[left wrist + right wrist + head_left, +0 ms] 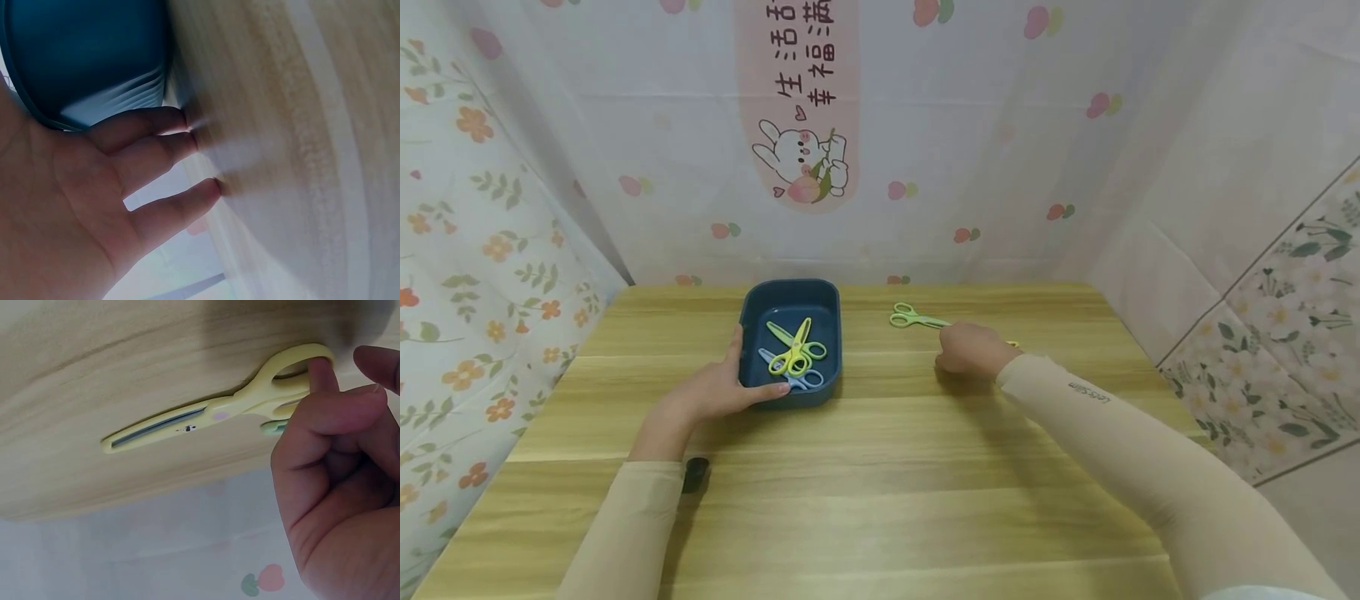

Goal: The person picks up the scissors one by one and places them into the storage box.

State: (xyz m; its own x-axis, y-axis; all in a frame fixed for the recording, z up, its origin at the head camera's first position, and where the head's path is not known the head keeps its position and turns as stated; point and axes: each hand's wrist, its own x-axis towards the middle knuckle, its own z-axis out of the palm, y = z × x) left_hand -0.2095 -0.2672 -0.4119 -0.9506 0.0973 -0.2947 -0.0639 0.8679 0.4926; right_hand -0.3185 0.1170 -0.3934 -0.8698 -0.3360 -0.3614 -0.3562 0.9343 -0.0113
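Observation:
A dark blue plastic tray (pixel 837 333) stands at the table's left back, with yellow scissors (pixel 795 354), green scissors (pixel 814 350) and blue scissors (pixel 811 380) lying crossed inside. My left hand (pixel 711 392) holds its near left corner, thumb over the front rim. Its other fingers (pixel 150 159) reach down beside the wall to the tabletop. Over at the right, my right hand (pixel 973 350) has curled fingers at the handle of another pair of yellow scissors (pixel 219 412), one fingertip in a loop. Green scissors (pixel 910 316) lie just left of that hand, partly hidden by it.
The wood-grain table (pixel 880 500) reaches back to a hanging white cloth (pixel 962 167) with fruit prints. Floral cloth (pixel 482 250) hangs along the left side. A small black object (pixel 696 475) shows beside the left wrist.

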